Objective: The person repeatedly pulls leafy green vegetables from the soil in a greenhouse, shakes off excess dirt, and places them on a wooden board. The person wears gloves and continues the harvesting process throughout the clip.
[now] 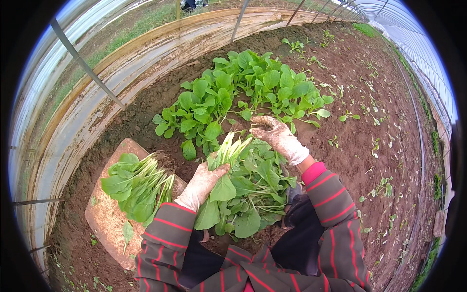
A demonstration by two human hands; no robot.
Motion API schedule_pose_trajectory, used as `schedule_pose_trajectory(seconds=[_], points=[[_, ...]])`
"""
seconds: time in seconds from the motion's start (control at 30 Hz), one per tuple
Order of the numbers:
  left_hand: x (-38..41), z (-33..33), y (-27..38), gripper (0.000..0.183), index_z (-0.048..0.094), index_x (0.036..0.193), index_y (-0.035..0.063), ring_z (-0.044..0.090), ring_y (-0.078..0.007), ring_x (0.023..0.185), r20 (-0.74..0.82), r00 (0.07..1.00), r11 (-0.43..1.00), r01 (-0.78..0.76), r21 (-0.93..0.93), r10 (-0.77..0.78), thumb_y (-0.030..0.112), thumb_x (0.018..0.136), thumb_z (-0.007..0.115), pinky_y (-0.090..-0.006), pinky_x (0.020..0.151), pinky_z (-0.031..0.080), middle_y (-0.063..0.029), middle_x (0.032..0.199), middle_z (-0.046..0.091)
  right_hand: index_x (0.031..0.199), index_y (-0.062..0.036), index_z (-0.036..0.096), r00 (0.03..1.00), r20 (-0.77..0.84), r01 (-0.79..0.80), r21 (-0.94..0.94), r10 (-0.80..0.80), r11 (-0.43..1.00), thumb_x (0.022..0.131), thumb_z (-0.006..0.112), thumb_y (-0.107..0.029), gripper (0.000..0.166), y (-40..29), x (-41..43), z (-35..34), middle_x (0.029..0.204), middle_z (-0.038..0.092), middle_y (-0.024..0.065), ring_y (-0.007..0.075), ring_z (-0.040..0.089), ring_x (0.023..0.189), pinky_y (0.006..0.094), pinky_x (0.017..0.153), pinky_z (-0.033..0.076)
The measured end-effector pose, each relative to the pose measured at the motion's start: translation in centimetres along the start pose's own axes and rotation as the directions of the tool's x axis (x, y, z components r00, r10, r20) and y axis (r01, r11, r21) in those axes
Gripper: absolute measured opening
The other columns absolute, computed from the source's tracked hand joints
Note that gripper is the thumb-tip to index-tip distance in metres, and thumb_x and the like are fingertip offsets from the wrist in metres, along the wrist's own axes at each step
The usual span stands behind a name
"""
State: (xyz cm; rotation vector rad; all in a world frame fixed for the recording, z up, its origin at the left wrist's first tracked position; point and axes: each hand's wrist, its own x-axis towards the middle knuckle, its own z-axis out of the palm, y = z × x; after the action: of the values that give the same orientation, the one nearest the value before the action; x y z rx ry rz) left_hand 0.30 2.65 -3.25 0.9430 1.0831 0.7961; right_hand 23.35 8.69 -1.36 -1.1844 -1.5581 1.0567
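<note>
My left hand (pixel 204 182), in a soiled white glove, is closed around a bunch of leafy greens (pixel 228 149), its pale stem ends pointing up and away from me. To the right, my right hand (pixel 279 137), also in a muddy white glove, has its fingers apart near the stem ends and holds nothing that I can see. Loose leaves (pixel 251 197) lie heaped between my legs, under and beside the hands. Beyond them stand growing leafy greens (pixel 270 80) in the soil. Another pile of picked greens (pixel 136 186), some with roots, rests on a dirty board-like slab (pixel 109 222) at the left.
A low, dirt-streaked plastic sheet wall (pixel 84 120) with slanting metal poles (pixel 85 65) curves along the left. Brown soil (pixel 328 175) strewn with small plants and leaves stretches to the right under the hooped tunnel roof (pixel 401 22). A thin hose or pipe (pixel 419 138) runs along the far right.
</note>
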Motion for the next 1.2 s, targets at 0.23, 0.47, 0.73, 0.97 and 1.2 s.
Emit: schedule_pose_trajectory(seconds=[0.23, 0.47, 0.73, 0.97, 1.2], points=[[0.0, 0.6, -1.4, 0.043, 0.047, 0.121, -0.0005, 0.054, -0.0125, 0.090, 0.049, 0.994, 0.972, -0.101, 0.213, 0.093, 0.013, 0.083, 0.062, -0.0251, 0.083, 0.042, -0.0062, 0.104, 0.060, 0.073, -0.0075, 0.060, 0.933, 0.008, 0.196, -0.850, -0.360, 0.489, 0.072, 0.064, -0.019, 0.013, 0.6, -0.1, 1.9, 0.084, 0.061, 0.0093, 0.0280, 0.058, 0.084, 0.0404, 0.075, 0.044], [-0.6, -0.2, 0.0, 0.042, 0.046, 0.123, 0.0052, 0.060, -0.0129, 0.078, 0.005, 0.997, 0.987, 0.074, -0.142, -0.075, 0.013, 0.084, 0.061, -0.0279, 0.066, 0.050, -0.0045, 0.095, 0.061, 0.114, -0.0077, 0.054, 0.811, 0.376, -0.572, 0.354, 0.448, 0.740, 0.084, 0.061, -0.038, 0.043, 0.2, 0.2, -2.0, 0.104, 0.060, 0.0043, 0.0133, 0.057, 0.081, 0.0257, 0.065, 0.047], [-1.0, 0.6, 0.1, 0.044, 0.041, 0.127, 0.0068, 0.060, -0.0161, 0.090, 0.214, 0.976, 0.963, 0.099, -0.249, -0.045, 0.017, 0.087, 0.057, -0.0305, 0.077, 0.050, -0.0073, 0.103, 0.059, 0.105, -0.0047, 0.059, 0.795, 0.544, -0.586, 0.575, 0.268, 0.571, 0.086, 0.059, -0.014, 0.020, 1.8, 0.3, 0.0, 0.087, 0.059, 0.0009, 0.0115, 0.057, 0.071, 0.0233, 0.055, 0.048], [-1.5, 0.6, 0.5, 0.038, 0.048, 0.123, 0.0055, 0.056, -0.0125, 0.096, 0.113, 0.991, 0.975, 0.092, -0.204, -0.070, 0.017, 0.087, 0.058, -0.0275, 0.081, 0.048, -0.0025, 0.107, 0.058, 0.100, -0.0036, 0.059, 0.818, 0.482, -0.540, 0.455, 0.315, 0.708, 0.087, 0.056, -0.010, 0.015, 0.2, 0.4, 0.0, 0.084, 0.060, 0.0022, 0.0138, 0.059, 0.067, 0.0252, 0.057, 0.050], [-1.1, -0.4, 0.2, 0.070, 0.026, 0.139, 0.0142, 0.055, -0.0139, 0.101, 0.173, 0.961, 0.922, 0.260, -0.287, -0.217, 0.020, 0.082, 0.066, -0.0311, 0.084, 0.047, -0.0027, 0.114, 0.055, 0.107, -0.0025, 0.054, 0.746, 0.639, -0.600, 0.522, 0.189, 0.606, 0.088, 0.054, -0.008, 0.020, 1.3, 0.7, -0.1, 0.094, 0.062, 0.0079, 0.0195, 0.062, 0.076, 0.0304, 0.062, 0.052]])
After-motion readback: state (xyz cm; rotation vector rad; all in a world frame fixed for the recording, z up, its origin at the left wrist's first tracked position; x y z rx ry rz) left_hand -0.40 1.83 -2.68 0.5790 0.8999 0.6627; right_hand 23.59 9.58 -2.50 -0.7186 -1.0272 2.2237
